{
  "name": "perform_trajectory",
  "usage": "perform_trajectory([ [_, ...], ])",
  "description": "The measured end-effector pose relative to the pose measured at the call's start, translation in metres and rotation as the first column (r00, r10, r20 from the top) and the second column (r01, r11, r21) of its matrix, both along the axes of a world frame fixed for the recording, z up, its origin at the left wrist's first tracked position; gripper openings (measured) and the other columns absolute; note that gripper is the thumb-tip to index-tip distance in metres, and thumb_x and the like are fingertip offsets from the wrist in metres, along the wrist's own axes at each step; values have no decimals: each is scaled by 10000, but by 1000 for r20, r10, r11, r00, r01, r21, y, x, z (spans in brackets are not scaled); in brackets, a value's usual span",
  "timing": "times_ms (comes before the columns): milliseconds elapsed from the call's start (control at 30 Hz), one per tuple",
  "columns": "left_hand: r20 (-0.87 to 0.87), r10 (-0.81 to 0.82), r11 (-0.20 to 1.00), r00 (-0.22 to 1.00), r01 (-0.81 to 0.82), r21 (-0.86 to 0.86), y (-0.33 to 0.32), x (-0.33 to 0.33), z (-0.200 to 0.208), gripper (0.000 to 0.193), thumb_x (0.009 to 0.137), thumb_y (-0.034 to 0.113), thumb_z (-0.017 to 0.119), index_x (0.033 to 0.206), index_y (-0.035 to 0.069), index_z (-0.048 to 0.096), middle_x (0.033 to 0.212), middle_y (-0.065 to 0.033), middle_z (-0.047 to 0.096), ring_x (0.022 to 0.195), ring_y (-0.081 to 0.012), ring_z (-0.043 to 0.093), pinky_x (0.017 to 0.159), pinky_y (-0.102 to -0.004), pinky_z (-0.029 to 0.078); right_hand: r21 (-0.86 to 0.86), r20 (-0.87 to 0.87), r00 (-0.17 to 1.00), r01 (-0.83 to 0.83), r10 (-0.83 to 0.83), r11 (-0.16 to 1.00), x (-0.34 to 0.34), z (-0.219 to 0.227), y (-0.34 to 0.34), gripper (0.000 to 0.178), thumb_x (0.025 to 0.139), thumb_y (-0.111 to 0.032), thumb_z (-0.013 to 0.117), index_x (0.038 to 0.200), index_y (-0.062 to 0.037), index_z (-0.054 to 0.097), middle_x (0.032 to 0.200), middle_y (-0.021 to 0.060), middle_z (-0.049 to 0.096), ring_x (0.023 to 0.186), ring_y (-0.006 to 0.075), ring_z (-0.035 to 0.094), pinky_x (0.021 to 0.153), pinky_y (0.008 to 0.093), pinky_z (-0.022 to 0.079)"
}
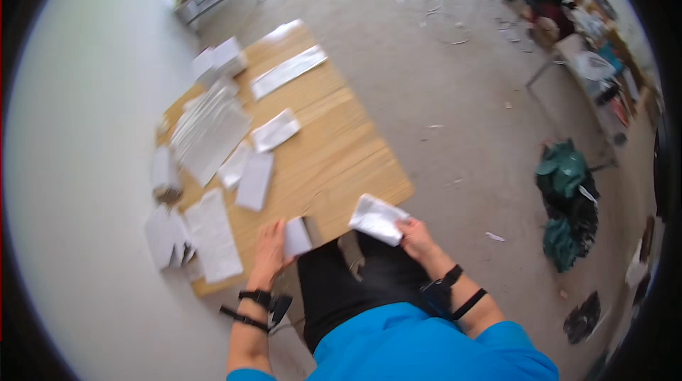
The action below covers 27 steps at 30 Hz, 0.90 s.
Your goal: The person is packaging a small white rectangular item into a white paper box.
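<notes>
My left hand [268, 251] grips a small white packet [297, 237] at the near edge of the wooden table [334, 146]. My right hand [419, 240] holds a crumpled white pouch [377, 219] just off the table's near right corner, above my lap. Both wrists wear black straps. Several white packets and sheets lie on the table: a stack of long ones [209, 132] at the left, a flat one [254, 180] near the middle, another [275, 130] beyond it, and a long strip [288, 72] at the far end.
The table stands against a white wall [85, 132] on the left. A grey floor [455, 97] runs to the right, with a dark green bag [568, 203] on it, a cluttered bench [593, 75] at far right and boxes at the far end.
</notes>
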State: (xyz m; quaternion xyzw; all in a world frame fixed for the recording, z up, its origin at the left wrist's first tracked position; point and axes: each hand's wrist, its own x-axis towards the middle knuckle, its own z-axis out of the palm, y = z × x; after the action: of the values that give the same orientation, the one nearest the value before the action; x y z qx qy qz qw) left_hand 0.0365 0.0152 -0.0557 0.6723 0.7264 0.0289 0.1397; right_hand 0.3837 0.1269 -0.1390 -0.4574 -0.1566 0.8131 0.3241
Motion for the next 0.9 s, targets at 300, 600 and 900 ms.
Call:
perform_trajectory([
  [300, 243, 30, 997, 970, -13, -72, 16, 27, 36, 918, 569, 168, 902, 1352, 35, 442, 1305, -184, 479, 1238, -385, 464, 1065, -452, 410, 33, -167, 985, -31, 36, 999, -18, 55, -2, 292, 996, -119, 583, 1243, 36, 574, 1166, 96, 653, 1035, 181, 652, 914, 348, 546],
  [600, 308, -44, 999, 950, 47, -3, 30, 46, 55, 919, 569, 137, 889, 1363, 46, 435, 1302, -172, 469, 1240, -381, 458, 1056, -459, 419, 307, -25, 990, -128, 142, 943, -35, 88, -14, 255, 1010, -126, 568, 1196, 38, 627, 1058, 54, 677, 951, 94, 614, 871, 264, 507],
  [900, 106, -133, 991, 986, 128, 49, 33, 47, 57, 942, 569, 136, 878, 1389, 56, 421, 1311, -149, 472, 1247, -351, 456, 1094, -465, 361, 258, 55, 965, -263, 258, 930, -29, 87, -25, 276, 1017, -130, 553, 1222, 39, 627, 1039, 48, 680, 911, 84, 610, 837, 247, 506],
])
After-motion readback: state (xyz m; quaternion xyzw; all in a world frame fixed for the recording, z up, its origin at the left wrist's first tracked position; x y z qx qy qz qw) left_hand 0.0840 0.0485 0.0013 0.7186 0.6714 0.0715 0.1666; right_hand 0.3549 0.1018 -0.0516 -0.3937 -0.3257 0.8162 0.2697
